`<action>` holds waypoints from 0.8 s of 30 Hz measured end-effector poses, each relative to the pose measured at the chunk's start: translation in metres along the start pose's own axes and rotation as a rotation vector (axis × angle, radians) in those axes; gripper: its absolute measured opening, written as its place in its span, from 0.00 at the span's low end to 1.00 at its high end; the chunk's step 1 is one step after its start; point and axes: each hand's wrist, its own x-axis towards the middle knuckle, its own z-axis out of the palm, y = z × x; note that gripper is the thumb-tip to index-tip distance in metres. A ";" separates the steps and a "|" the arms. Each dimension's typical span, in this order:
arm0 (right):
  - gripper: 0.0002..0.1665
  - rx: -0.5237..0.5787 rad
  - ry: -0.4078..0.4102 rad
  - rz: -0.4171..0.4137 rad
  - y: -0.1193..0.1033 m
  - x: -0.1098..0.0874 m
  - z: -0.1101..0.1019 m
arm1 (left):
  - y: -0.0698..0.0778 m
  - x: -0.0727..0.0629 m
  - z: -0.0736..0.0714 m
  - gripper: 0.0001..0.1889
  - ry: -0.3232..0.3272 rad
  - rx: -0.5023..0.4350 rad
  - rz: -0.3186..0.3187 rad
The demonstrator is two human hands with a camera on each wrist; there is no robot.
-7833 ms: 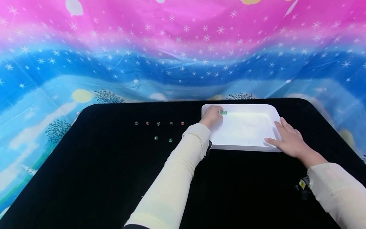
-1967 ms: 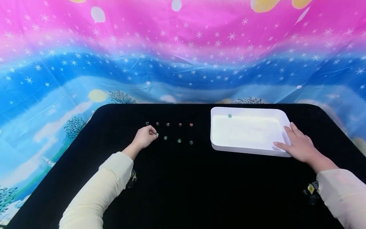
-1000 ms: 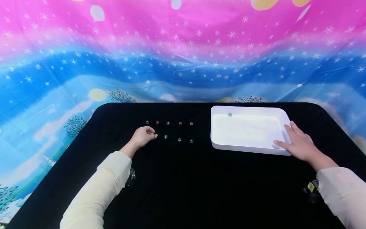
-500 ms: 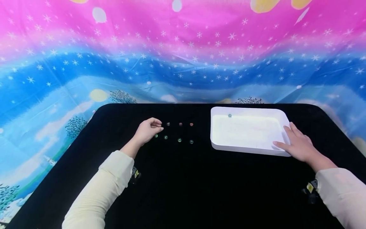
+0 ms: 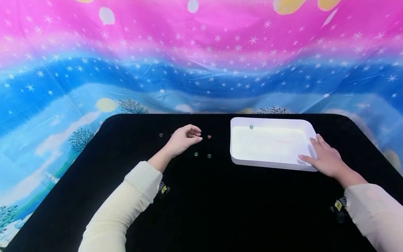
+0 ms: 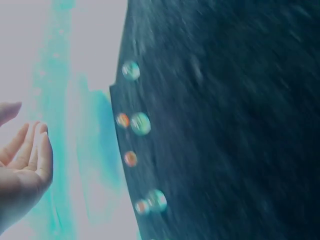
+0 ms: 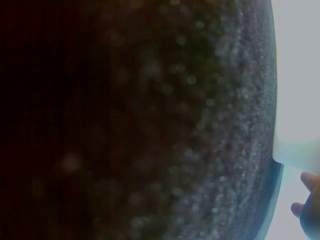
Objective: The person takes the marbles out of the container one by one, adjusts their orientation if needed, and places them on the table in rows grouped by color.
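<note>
My left hand is over the rows of glass marbles, fingers loosely bent and thumb apart, with nothing between them. In the left wrist view the same hand is raised off the cloth. A red marble lies just right of its fingertips. Two green marbles show in the nearer row; a clear marble lies at the far row's left. Others are hidden behind the hand. My right hand rests on the right rim of a white tray, fingers extended. One green marble sits inside the tray, near its back left.
A black cloth covers the table. Behind its far edge hangs a pink and blue snowflake curtain. Small cameras sit under both wrists, the right wrist camera being to the right of the tray's front corner.
Since the oldest frame, one of two green marbles has left the tray and the nearer row has grown. My left hand has let go of a marble at that row's left and moved right.
</note>
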 end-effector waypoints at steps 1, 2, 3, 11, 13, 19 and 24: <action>0.56 0.001 -0.001 0.002 0.000 0.000 0.000 | 0.002 0.002 0.003 0.14 -0.002 -0.003 0.008; 0.56 -0.001 -0.001 0.002 0.000 0.000 0.000 | 0.005 0.004 0.006 0.14 -0.003 -0.004 0.020; 0.56 -0.001 -0.001 0.002 0.000 0.000 0.000 | 0.007 0.006 0.008 0.14 -0.003 -0.009 0.031; 0.56 -0.010 0.006 0.006 -0.001 0.000 0.000 | 0.024 0.026 0.033 0.14 -0.003 -0.030 0.078; 0.56 -0.011 0.004 0.006 -0.002 0.000 0.000 | 0.028 0.031 0.039 0.14 -0.011 -0.030 0.068; 0.56 -0.018 0.009 0.007 -0.003 0.000 0.000 | 0.035 0.047 0.055 0.14 -0.041 -0.045 0.061; 0.56 -0.009 -0.005 0.009 -0.003 -0.001 -0.001 | 0.036 0.059 0.068 0.14 -0.056 -0.035 0.047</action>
